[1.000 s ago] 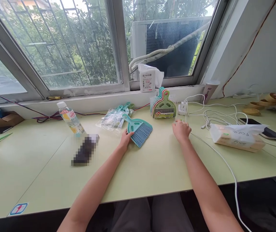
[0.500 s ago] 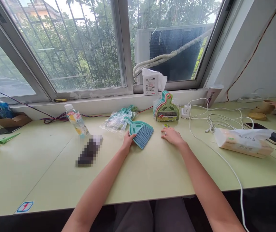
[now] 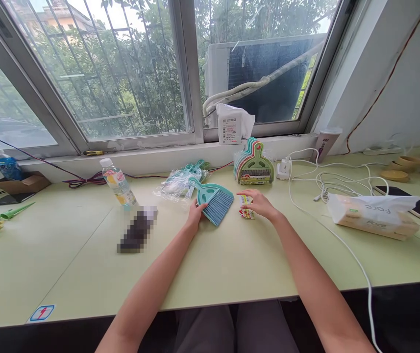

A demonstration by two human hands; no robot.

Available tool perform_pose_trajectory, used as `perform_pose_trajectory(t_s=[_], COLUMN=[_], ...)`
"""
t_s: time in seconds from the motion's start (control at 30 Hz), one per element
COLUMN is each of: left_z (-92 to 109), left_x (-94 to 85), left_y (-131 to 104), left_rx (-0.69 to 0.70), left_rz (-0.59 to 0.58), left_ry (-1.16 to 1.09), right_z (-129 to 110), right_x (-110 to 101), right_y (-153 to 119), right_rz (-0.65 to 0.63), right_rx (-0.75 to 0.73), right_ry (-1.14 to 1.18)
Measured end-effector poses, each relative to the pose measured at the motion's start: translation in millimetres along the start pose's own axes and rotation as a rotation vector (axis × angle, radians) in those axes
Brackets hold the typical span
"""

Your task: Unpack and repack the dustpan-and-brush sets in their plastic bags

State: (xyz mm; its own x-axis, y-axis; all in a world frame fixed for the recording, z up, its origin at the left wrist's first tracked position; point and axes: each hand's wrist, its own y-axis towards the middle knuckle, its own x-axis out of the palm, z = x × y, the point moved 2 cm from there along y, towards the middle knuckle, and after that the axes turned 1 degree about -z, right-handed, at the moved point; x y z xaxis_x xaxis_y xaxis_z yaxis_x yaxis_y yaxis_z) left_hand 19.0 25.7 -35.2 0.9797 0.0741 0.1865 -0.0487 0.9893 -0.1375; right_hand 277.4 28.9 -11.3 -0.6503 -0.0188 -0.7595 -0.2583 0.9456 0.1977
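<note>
The teal dustpan-and-brush set [image 3: 214, 202] lies tilted near the middle of the table, its handle toward eleven o'clock. The left hand [image 3: 196, 213] is closed on its left edge, thumb over the face, other fingers out of sight. Taking the set as the clock's hub, the right hand [image 3: 261, 205] is at three, fingers loosely parted around a printed label card [image 3: 247, 214]; I can't tell whether they pinch it or only touch it.

If that one thumb slackens, the brush could probably work loose from the pan. A loose finger hold would likely let the card slip or crease. The clear plastic bags [image 3: 175, 185] at ten could snag the handle, and a wide sweep of the right forearm toward four might catch the white cable [image 3: 345, 255] and tug its charger [image 3: 284, 169].

The table [image 3: 228, 264] is pale green and smooth, with a seam at eight. A dustpan stack [image 3: 256, 166] stands at one, a drink bottle [image 3: 117, 184] leans past nine, and a tissue pack [image 3: 375, 215] sits at three. Barred windows [image 3: 132, 73] fill twelve, foliage behind.
</note>
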Motion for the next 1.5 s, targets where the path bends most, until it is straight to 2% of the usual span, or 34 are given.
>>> perform_pose_trajectory(t_s=[0.13, 0.2, 0.3, 0.4, 0.47, 0.57, 0.63, 0.7, 0.83, 0.9, 0.97, 1.2, 1.5], left_z=[-1, -2, -3, -2, -1, -1, -3, -6, -12, -12, -11, -11, -11], left_x=[-1.1, -1.8, -2.3, -1.0, 0.6, 4.3, 7.4, 10.2, 11.6, 10.5, 9.4, 8.8, 8.0], left_y=[2, 3, 3, 1, -2, -7, -9, -9, -5, -4, -5, -5, -3], left_rx=[-0.003, -0.009, -0.022, -0.013, -0.005, 0.002, 0.019, 0.042, 0.086, 0.088, 0.08, 0.086, 0.081], left_rz=[0.006, 0.023, 0.055, 0.066, 0.072, 0.048, 0.002, -0.052, -0.117, -0.112, -0.099, -0.121, -0.144], left_ry=[-0.002, -0.012, -0.026, -0.038, -0.041, -0.032, -0.043, -0.088, -0.18, -0.169, -0.148, -0.138, -0.17], right_z=[15, 25, 28, 20, 13, 3, -6, -18, -45, -55, -60, -59, -56], right_x=[7, 13, 20, 21, 20, 22, 33, 51, 92, 103, 104, 86, 82], right_y=[0, 1, 4, 8, 9, 11, 12, 12, 8, 5, 3, 3, 3], right_rz=[-0.109, -0.102, 0.009, 0.148, 0.293, 0.534, 0.599, 0.525, 0.156, 0.039, 0.014, 0.025, -0.022], right_rx=[0.048, 0.068, 0.056, 0.115, 0.163, 0.149, 0.101, 0.042, -0.019, -0.01, 0.007, 0.018, 0.033], right_ry=[-0.096, -0.104, -0.14, -0.153, -0.06, 0.174, 0.252, 0.229, 0.069, 0.022, 0.008, -0.037, -0.136])
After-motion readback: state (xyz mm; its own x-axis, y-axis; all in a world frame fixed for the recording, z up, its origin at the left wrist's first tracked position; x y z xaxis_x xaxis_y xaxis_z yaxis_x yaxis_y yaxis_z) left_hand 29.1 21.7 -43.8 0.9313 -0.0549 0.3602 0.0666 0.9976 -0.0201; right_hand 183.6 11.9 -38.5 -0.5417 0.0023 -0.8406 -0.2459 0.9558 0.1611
